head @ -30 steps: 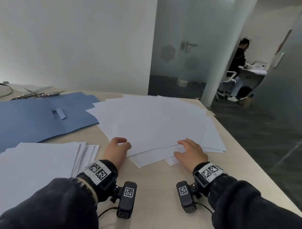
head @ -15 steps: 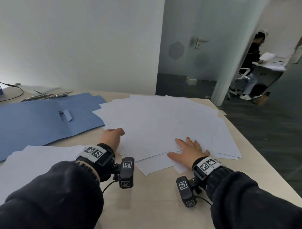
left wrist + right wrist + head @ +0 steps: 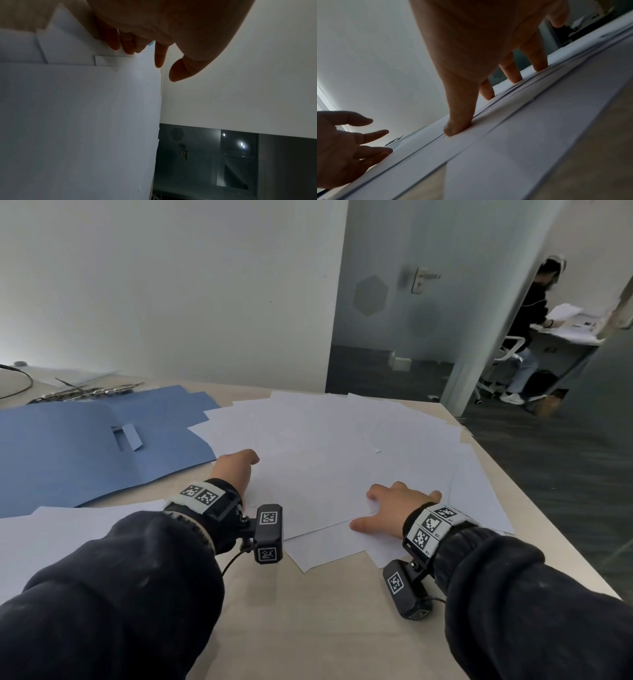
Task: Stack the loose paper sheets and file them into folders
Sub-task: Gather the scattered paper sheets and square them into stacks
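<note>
Fingers (image 3: 539, 63) of R hand (image 3: 394, 508) now spread flat on sheets (image 3: 342, 457); L hand (image 3: 236, 470) slid to pile's left edge, open. Squaring up begins.

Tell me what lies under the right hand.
The right hand presses spread fingertips on fanned loose white sheets; beneath them the table is covered.

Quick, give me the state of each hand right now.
Left hand: open, fingers straight, touching the left edge of the spread paper sheets.
Right hand: open, fingertips pressing down on the sheets, holding nothing.
</note>
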{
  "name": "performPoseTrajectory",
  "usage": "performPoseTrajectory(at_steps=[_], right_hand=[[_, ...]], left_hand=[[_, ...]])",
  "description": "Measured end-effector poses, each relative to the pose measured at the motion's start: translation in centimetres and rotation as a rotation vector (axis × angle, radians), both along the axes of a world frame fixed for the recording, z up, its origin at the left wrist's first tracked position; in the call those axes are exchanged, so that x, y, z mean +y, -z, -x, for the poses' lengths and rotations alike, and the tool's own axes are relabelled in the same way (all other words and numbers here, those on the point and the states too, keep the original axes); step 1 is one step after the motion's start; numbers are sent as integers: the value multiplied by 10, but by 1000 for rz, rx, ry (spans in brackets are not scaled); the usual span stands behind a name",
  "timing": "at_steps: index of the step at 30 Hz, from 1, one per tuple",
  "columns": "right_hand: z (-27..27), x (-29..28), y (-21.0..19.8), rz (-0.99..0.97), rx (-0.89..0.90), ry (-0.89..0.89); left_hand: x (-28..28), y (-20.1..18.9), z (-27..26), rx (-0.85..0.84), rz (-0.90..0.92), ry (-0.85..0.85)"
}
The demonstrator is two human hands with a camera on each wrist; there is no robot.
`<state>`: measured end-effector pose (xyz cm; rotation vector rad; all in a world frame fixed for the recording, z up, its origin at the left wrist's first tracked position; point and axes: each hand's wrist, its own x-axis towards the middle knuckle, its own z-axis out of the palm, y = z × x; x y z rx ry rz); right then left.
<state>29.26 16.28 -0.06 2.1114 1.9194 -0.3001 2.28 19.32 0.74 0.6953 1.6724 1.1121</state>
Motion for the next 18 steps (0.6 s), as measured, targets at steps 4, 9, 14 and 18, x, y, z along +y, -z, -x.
performPoseTrajectory(at_steps=[4, 9, 14, 18], right_hand=[[0, 1, -1, 6, 12, 2], [0, 1, -1, 12, 15, 7], [-2, 4, 2, 2, 12, -3], [-5, 4, 5, -3, 15, -6]], left_hand=[[6, -1, -1, -50, -14, 17], [19, -2, -5, -157, -22, -61], [25, 16, -2, -246, -68, -146], [18, 18, -7, -55, 55, 49]])
